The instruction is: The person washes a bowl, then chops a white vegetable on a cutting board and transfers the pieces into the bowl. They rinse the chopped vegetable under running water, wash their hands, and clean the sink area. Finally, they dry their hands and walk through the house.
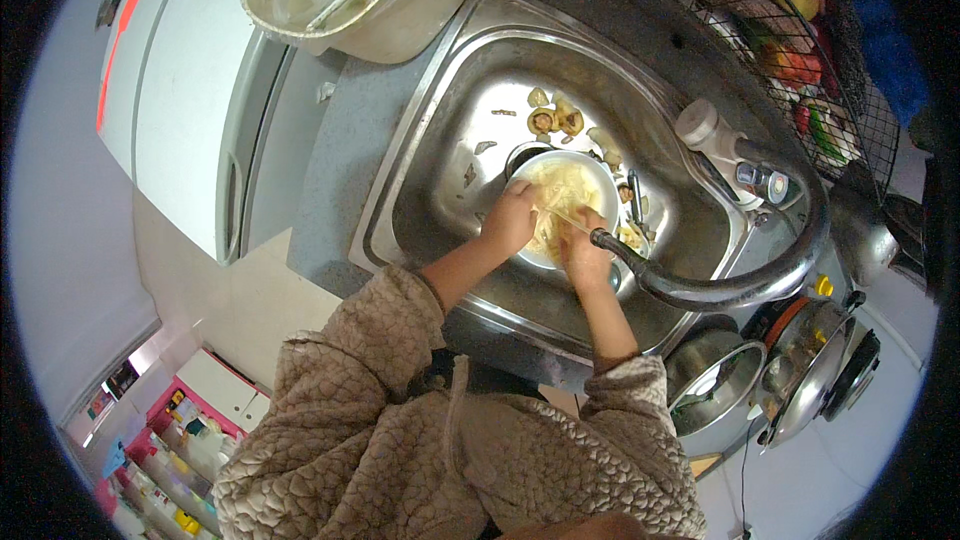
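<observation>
A white bowl point(609, 191) holding pale yellow pieces point(559, 184) in cloudy liquid sits in a stainless steel sink point(465, 157). My left hand point(511, 219) reaches over the bowl's left side, its fingertips among the pieces. On the bowl's right side, my right hand point(587, 251) dips into the contents under the tap; its fingers are partly hidden. A thin stream of water runs from the curved metal faucet point(694, 289) between my hands. Whether either hand grips a piece cannot be made out. Peelings and scraps point(555, 120) lie behind the bowl.
A large plastic-lined container point(442, 15) stands beyond the sink's left corner. A metal pot point(716, 382) and a lidded pan point(806, 382) are at the right. A wire rack point(795, 30) with food runs along the back right. A white refrigerator point(199, 75) stands at the left.
</observation>
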### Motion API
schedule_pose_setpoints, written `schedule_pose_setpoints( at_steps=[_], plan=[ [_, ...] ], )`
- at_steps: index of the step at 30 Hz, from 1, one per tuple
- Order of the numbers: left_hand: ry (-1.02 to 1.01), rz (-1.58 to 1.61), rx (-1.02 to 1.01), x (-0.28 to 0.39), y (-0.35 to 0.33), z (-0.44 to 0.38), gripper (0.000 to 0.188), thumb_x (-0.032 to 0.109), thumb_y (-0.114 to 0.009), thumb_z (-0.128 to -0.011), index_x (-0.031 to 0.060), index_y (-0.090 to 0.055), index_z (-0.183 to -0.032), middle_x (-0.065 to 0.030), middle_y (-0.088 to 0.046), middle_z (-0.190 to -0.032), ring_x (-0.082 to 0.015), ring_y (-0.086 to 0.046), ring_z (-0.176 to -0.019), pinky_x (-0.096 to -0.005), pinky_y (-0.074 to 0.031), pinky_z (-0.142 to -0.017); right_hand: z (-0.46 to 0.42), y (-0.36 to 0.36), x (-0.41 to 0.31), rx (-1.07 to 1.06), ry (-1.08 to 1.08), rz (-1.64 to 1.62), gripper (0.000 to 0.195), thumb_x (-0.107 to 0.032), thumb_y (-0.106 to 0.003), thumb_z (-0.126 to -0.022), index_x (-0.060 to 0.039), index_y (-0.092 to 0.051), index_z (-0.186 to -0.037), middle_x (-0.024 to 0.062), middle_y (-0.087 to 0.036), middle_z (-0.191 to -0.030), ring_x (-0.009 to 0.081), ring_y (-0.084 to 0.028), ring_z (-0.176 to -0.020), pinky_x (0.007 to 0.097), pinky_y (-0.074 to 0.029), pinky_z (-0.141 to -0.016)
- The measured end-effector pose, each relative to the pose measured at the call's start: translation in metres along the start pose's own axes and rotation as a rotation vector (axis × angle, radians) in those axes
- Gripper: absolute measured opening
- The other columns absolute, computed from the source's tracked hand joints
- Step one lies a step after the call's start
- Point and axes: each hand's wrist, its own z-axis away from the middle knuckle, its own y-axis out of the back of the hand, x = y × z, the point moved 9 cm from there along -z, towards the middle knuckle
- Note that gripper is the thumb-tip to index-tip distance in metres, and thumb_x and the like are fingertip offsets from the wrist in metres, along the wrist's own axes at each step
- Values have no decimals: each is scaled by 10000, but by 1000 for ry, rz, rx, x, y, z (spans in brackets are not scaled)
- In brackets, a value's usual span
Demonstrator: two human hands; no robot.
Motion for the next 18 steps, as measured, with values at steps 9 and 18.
schedule_pose_setpoints(
  at_steps=[9, 18],
  plan=[
    [-276, -477, -197, 12, -37, -6, 178, 103, -444, -750, 52, -527, -899, -98, -491, -926, -256, -485, -913, -351, -436, -761, -23, -19, 34, 25, 26, -83, 150, -179, -500, -735, -30, -506, -755, 190, -525, -755, 360, -519, -737, 442, -410, -626],
    [-103, 309, 118, -3, 12, -27, 150, 11, -496, -689, 16, -585, -811, -164, -577, -818, -318, -550, -789, -363, -447, -676, -10, -18, -6, -10, 111, 42, 395, -212, -561, -741, -157, -496, -1127, 153, -345, -1236, 334, -333, -1131, 475, -332, -871]
  ],
)
